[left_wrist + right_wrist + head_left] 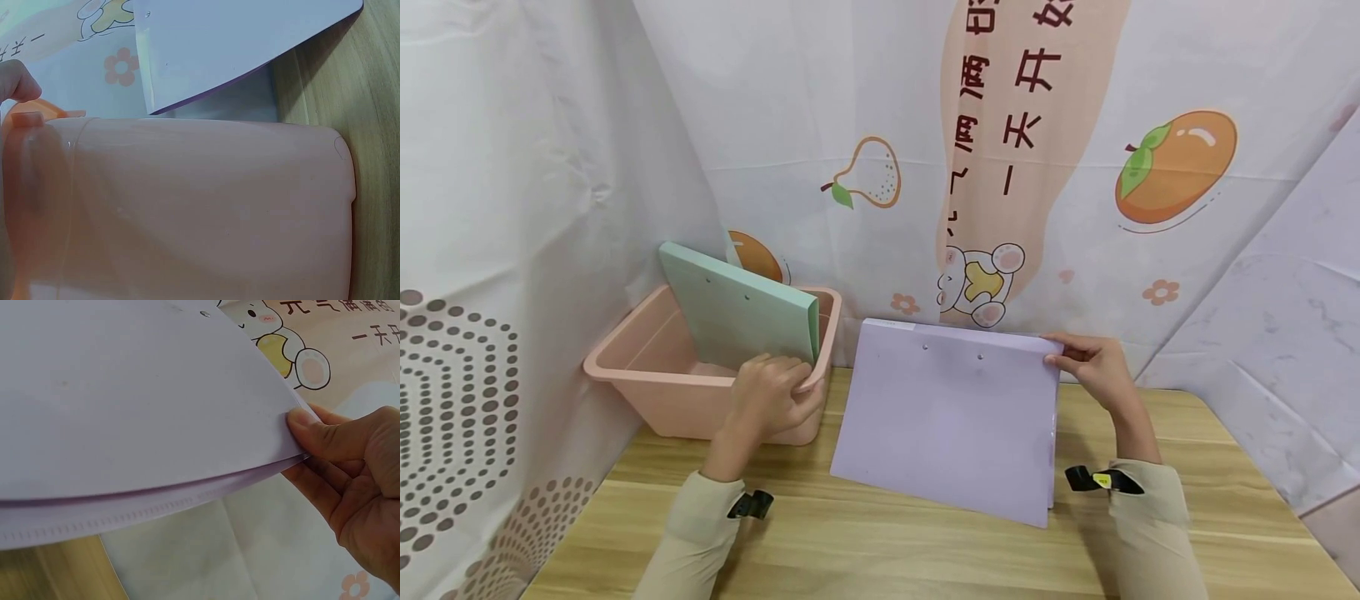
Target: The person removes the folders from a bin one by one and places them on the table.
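Right hand (1093, 367): my thumb and fingers pinch the far right corner of the lilac folder (947, 417), tilted, near edge on the table (880, 533).
Left hand (771, 400): curled over the pink bin (647, 400) rim; green folder (737, 308) inside.
Risk: a one-corner pinch may let the sheets slide out.
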The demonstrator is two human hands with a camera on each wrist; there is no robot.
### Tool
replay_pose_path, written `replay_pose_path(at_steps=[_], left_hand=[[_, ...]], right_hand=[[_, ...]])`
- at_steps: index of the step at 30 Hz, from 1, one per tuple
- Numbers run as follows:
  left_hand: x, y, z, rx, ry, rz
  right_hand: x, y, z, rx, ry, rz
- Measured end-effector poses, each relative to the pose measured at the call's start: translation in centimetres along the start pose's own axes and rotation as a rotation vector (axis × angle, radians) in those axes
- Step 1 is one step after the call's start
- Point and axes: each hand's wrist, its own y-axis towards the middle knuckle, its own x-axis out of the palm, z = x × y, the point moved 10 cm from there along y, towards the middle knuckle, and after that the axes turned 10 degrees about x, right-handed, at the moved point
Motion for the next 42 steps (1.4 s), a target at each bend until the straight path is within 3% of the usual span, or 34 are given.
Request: replay_pose_path(at_steps=[16,26,33,36,42], left_hand=[[0.0,-0.1,-0.3,-0.028,-0.018,-0.011],[-0.1,0.1,-0.1,-0.021,-0.019,-0.016],[-0.1,0.1,-0.1,-0.021,-0.016,-0.016],[0.0,0.1,-0.2,-0.024,-0.014,-0.020],[0.0,0.1,-0.2,-0.017,-0.009,-0.013]], right_hand=[[1.7,0.1,-0.4,-0.045,0.032,-0.044],[3.0,0.2,0.0,-0.024,0.026,-0.091],[3.2,-1.2,-3.6,-0.024,-0.003,-0.104],[3.4,-1.1,-3.4,-0.023,-0.014,-0.106],[3.8,0.0,-0.5,-0.013,-0.021,-0.091]])
